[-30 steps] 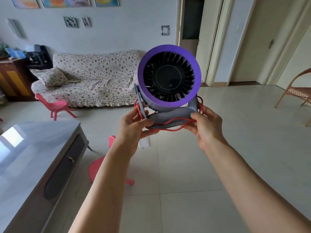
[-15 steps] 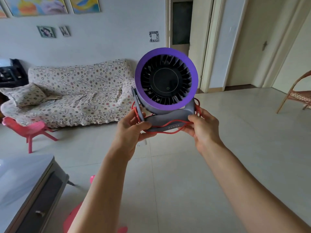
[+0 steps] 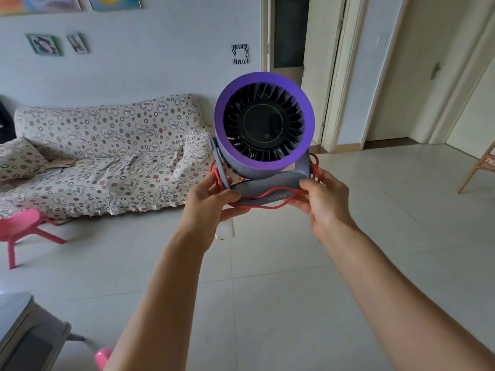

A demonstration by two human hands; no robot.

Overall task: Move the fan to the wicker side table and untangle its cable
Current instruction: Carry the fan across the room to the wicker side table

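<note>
Two hands hold the fan [image 3: 263, 127] up in mid-air over the tiled floor [image 3: 294, 263], its red cable [image 3: 270, 192] wound round the grey base. The left hand [image 3: 207, 204] and right hand [image 3: 325, 199] each grip one end of the base. A patterned sofa [image 3: 101, 153] stands behind on the left.

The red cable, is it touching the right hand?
Touching. The head view shows the red cable running under the right hand's thumb at the fan's base.

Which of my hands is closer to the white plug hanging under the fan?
Left. Your left hand holds the fan base's left end, with the white plug dangling just below it. Your right hand holds the opposite end, farther away.
</note>
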